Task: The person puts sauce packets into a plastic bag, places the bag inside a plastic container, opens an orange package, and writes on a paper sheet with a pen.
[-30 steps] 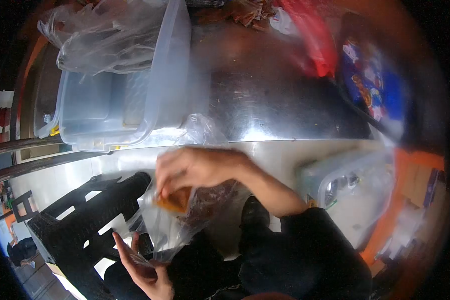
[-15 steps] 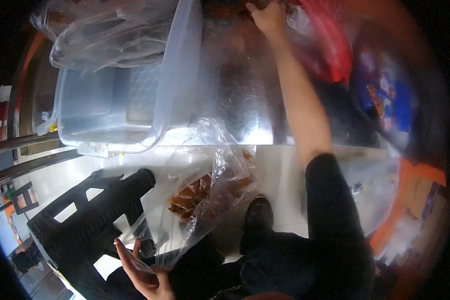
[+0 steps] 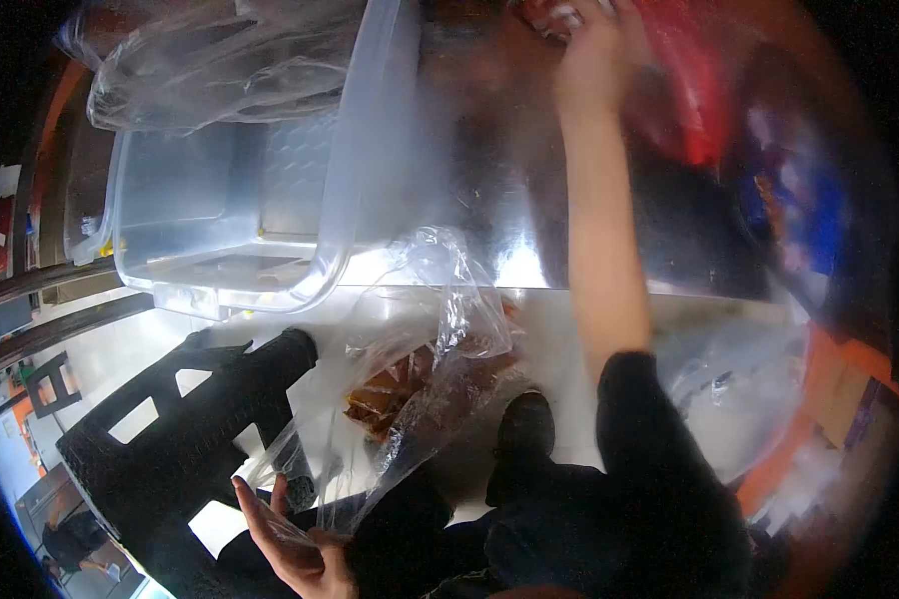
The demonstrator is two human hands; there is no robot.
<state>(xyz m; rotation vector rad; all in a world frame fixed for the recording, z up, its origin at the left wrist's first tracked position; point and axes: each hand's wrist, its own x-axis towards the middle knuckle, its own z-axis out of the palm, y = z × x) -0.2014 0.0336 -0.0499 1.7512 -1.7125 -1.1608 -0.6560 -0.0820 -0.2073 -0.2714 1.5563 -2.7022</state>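
The blue pack (image 3: 814, 215) at the right of the surface (image 3: 489, 190) carries coloured print, too blurred to read. The red bag (image 3: 697, 115) beside it is smeared as well, and white marks on the brownish packet (image 3: 544, 14) at the far edge of view cannot be made out. The right hand (image 3: 591, 62) is at that packet, its fingers partly cut off and blurred; whether they have closed on it I cannot tell. The left hand (image 3: 295, 549) grips the near edge of the clear bag (image 3: 454, 319), two fingers extended. Orange-brown packets (image 3: 375, 401) lie inside it, below the surface's front edge. Left on the surface stands a clear tub (image 3: 365, 130), loose plastic (image 3: 220, 85) heaped over its far end.
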